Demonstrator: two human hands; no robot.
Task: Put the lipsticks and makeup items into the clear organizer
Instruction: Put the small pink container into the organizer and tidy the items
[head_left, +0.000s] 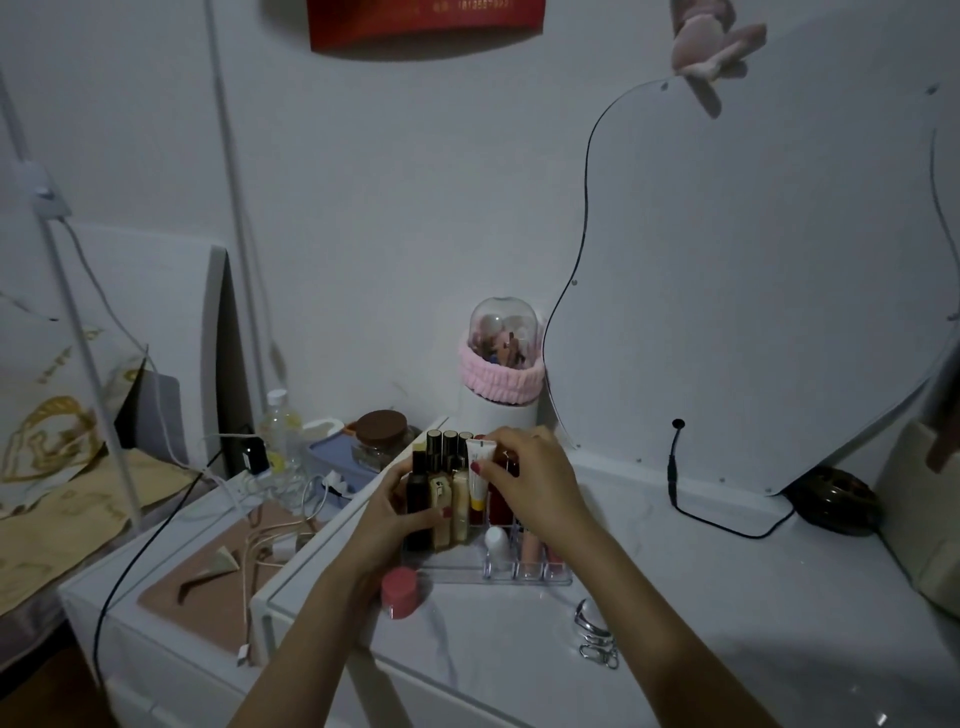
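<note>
The clear organizer (457, 570) stands on the white dresser top, with several dark and cream bottles (441, 493) upright in its left part. My left hand (395, 512) grips those bottles from the left, thumb across their front. My right hand (530, 483) pinches a white tube (479, 478) with a yellow band, held upright over the organizer's middle. A small white-capped item (496, 540) and pink lipsticks (530, 553) sit in the front slots. A pink round jar (399, 592) stands on the dresser just outside the organizer's front left corner.
A metal eyelash curler (595, 636) lies front right. Behind stand a domed brush holder with a pink band (501, 364), a brown-lidded jar (382, 431) and a large wavy mirror (753, 286). Cables and a clear bottle (280, 431) crowd the lower stand to the left.
</note>
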